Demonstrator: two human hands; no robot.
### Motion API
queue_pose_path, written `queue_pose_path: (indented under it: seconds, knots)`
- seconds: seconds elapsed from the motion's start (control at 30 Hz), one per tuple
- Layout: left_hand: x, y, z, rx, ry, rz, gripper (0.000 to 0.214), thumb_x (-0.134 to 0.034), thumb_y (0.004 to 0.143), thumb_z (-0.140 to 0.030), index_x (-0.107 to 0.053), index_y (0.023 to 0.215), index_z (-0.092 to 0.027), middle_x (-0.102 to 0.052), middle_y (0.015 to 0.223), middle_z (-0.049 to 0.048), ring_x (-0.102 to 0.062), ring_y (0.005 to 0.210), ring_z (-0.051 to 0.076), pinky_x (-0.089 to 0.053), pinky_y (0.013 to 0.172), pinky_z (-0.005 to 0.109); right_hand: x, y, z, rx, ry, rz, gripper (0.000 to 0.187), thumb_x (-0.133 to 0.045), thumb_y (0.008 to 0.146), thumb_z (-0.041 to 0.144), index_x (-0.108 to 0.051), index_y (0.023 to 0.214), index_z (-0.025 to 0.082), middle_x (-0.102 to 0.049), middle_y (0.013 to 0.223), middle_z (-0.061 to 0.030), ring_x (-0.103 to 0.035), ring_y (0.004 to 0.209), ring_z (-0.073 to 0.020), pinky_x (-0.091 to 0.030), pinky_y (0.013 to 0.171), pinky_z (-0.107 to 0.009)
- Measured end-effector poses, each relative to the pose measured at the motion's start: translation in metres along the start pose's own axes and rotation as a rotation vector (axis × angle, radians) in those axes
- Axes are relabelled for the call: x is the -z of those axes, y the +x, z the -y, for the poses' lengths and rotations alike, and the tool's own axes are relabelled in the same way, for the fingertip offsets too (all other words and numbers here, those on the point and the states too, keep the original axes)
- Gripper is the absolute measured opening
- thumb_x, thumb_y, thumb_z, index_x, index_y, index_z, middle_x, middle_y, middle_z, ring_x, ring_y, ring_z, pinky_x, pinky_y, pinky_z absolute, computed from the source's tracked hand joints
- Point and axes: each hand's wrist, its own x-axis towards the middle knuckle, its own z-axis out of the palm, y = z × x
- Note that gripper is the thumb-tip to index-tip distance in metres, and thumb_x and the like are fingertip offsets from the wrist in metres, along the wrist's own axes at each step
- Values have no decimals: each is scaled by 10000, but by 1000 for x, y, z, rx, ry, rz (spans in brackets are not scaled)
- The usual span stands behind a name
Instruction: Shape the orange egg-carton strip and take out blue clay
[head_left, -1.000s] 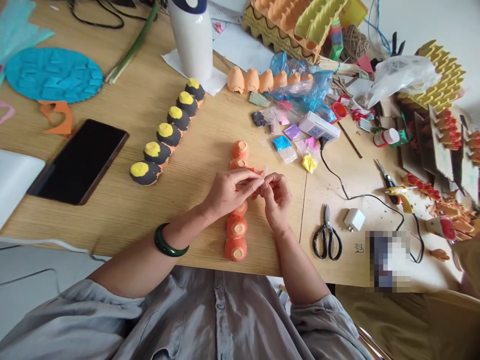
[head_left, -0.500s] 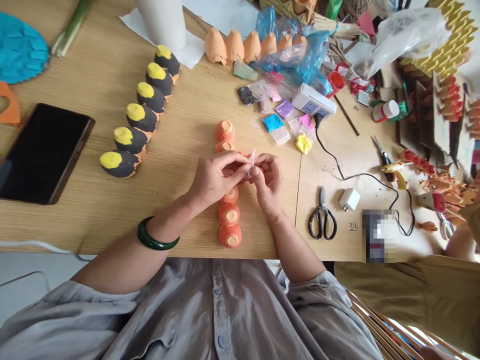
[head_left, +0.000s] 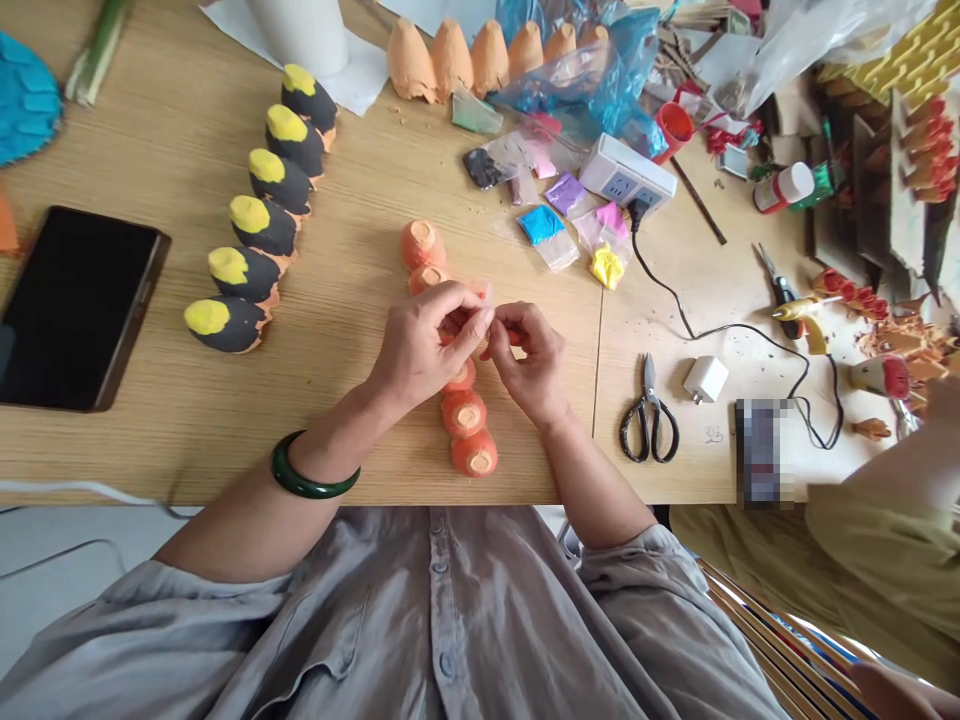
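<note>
My left hand (head_left: 424, 345) and my right hand (head_left: 529, 360) meet over the middle of a row of orange egg-carton cups (head_left: 465, 415) on the wooden table (head_left: 360, 210). Both pinch a small pale pink piece (head_left: 484, 300) between fingertips; it is too small to name for certain, perhaps a clay packet. A green bangle (head_left: 307, 478) circles my left wrist. The row's far cup (head_left: 420, 243) and near cups show on either side of my hands; the middle cups are hidden.
A row of black cups with yellow tops (head_left: 255, 215) lies left. A dark phone (head_left: 71, 305) is further left. Small clay packets (head_left: 559, 215), a power strip (head_left: 626, 175), scissors (head_left: 649, 415), a white charger (head_left: 705, 378) and a glue gun (head_left: 806, 315) lie right. Another person's arm (head_left: 877, 520) is at the right edge.
The view has tilted down and slid, so the table things sit higher in the picture. My fingers have closed tighter on the pink piece, which sticks up less than before.
</note>
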Motion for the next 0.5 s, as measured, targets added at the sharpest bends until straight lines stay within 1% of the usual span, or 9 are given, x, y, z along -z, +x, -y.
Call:
queue_pose_path:
  seconds: [0.07, 0.1, 0.2, 0.3, 0.4, 0.47, 0.5]
  knots:
    - [0, 0, 3, -86, 83, -11, 190, -604, 1092, -315, -611, 916, -244, -812, 946, 37, -766, 808, 180, -637, 765, 311, -1, 0, 1, 19, -100, -24, 225, -661, 1079, 321, -607, 868, 261, -645, 758, 43, -573, 618, -102, -488, 600, -269]
    - [0, 1, 4, -118, 128, -5, 184, -596, 1082, -296, -592, 905, -248, -801, 928, 36, -759, 811, 184, -631, 773, 314, -2, 0, 1, 24, -158, -40, 246, -654, 1066, 310, -585, 835, 260, -621, 729, 49, -532, 601, -97, -454, 590, -269]
    - [1, 1, 7, -150, 203, 16, 195, -588, 1073, -291, -559, 883, -258, -773, 894, 36, -742, 816, 194, -620, 785, 326, -2, 2, 0, -17, -255, -74, 274, -640, 1036, 339, -537, 793, 263, -585, 692, 56, -463, 587, -94, -399, 588, -281]
    - [0, 0, 8, -147, 203, 36, 200, -591, 1043, -289, -542, 852, -262, -734, 840, 23, -713, 783, 191, -612, 773, 329, 0, 7, -4, -80, -249, -153, 288, -637, 1010, 374, -479, 790, 277, -521, 655, 72, -405, 579, -101, -374, 586, -289]
    - [-5, -2, 8, -127, 187, 50, 208, -600, 1026, -283, -536, 830, -262, -662, 761, 0, -645, 707, 178, -597, 747, 332, 5, 11, -8, -98, -225, -233, 292, -630, 997, 368, -447, 785, 287, -454, 641, 81, -369, 581, -105, -359, 582, -289]
    - [-7, -3, 8, -117, 179, 27, 215, -616, 1026, -270, -532, 827, -262, -638, 749, -7, -626, 695, 177, -601, 762, 345, 7, 13, -9, -86, -200, -224, 285, -633, 994, 371, -462, 782, 285, -455, 656, 77, -372, 582, -101, -357, 574, -285]
    - [-7, -3, 8, -118, 181, 9, 217, -627, 1022, -261, -531, 827, -261, -642, 765, -3, -645, 722, 186, -611, 790, 360, 8, 13, -9, -79, -185, -205, 286, -638, 995, 370, -469, 782, 283, -462, 662, 75, -377, 581, -98, -357, 570, -283]
